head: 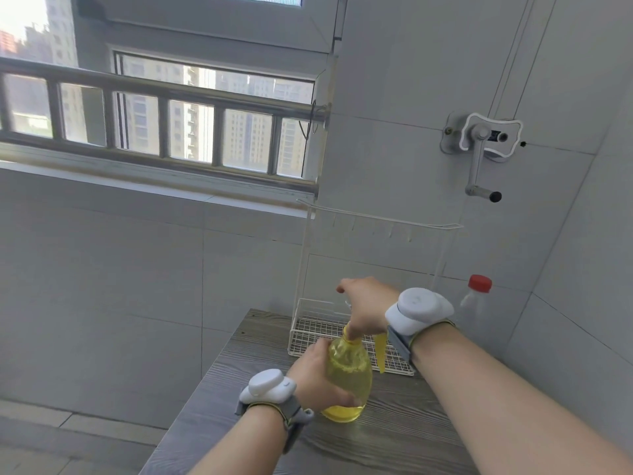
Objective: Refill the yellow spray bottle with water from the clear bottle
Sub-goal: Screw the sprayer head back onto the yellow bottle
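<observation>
The yellow spray bottle [349,378] stands upright on the grey wood-grain table [394,440], a little liquid showing at its base. My left hand [318,375] wraps around the bottle's body from the left. My right hand [364,308] grips the spray head at the top, hiding most of it; the yellow trigger hangs down at the right. The clear bottle [474,306] with a red cap stands upright at the back right, against the wall, partly hidden behind my right wrist.
A white wire rack [308,337] with a tall frame sits on the table just behind the spray bottle. Tiled walls close in at the back and right. A hand crank [478,159] is mounted on the wall above. The table's left edge drops to the floor.
</observation>
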A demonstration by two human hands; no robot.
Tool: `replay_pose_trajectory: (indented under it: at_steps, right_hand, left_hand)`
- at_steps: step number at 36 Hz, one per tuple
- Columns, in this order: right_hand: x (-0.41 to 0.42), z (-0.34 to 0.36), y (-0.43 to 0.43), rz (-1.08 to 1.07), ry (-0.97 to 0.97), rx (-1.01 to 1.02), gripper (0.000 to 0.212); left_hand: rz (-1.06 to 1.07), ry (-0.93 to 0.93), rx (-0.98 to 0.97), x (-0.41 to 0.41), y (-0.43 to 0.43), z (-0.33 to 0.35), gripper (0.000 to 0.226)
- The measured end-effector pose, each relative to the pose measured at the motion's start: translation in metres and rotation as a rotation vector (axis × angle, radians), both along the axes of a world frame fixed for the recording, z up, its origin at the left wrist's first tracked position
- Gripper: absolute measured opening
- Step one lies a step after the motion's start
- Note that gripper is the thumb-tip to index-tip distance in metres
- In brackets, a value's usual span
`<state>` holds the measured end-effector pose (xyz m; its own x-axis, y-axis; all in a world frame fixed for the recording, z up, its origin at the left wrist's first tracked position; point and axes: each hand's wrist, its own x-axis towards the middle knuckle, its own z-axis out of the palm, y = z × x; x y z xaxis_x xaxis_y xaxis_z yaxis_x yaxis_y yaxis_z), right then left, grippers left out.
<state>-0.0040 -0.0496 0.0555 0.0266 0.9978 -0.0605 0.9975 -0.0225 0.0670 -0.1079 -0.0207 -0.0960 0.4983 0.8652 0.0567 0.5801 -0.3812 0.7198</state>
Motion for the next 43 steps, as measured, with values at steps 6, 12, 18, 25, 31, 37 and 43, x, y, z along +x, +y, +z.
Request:
replay_pose_trajectory:
  at_steps: [6, 12, 18, 25, 31, 37, 43]
  right_hand:
    - [-0.007, -0.001, 0.003, -0.042, -0.058, -0.017, 0.06]
    - [-0.011, -0.001, 0.009, -0.085, -0.06, -0.074, 0.049]
    - [-0.012, -0.006, 0.013, -0.105, 0.003, -0.025, 0.016]
    - [-0.014, -0.016, 0.018, -0.137, 0.097, 0.023, 0.043]
    - [-0.012, -0.008, 0.012, -0.087, 0.044, -0.004, 0.012]
    - [-0.005, -0.002, 0.011, 0.032, -0.003, -0.093, 0.057]
    - [-0.007, -0.005, 0.012, -0.017, -0.007, -0.085, 0.035]
  left_hand:
    - [0.013, 0.001, 0.0, 0.001, -0.002, 0.0, 0.095]
    - [0.015, 0.029, 0.008, 0.0, -0.001, -0.001, 0.099]
    - [0.007, 0.03, 0.01, 0.0, -0.002, 0.0, 0.095]
    - [0.017, 0.013, 0.012, 0.002, -0.002, -0.002, 0.092]
    - [0.005, -0.001, 0.013, 0.002, -0.001, -0.004, 0.093]
    - [0.007, -0.012, 0.015, 0.002, -0.001, -0.004, 0.096]
    - [0.005, -0.026, 0.023, 0.002, -0.001, -0.005, 0.096]
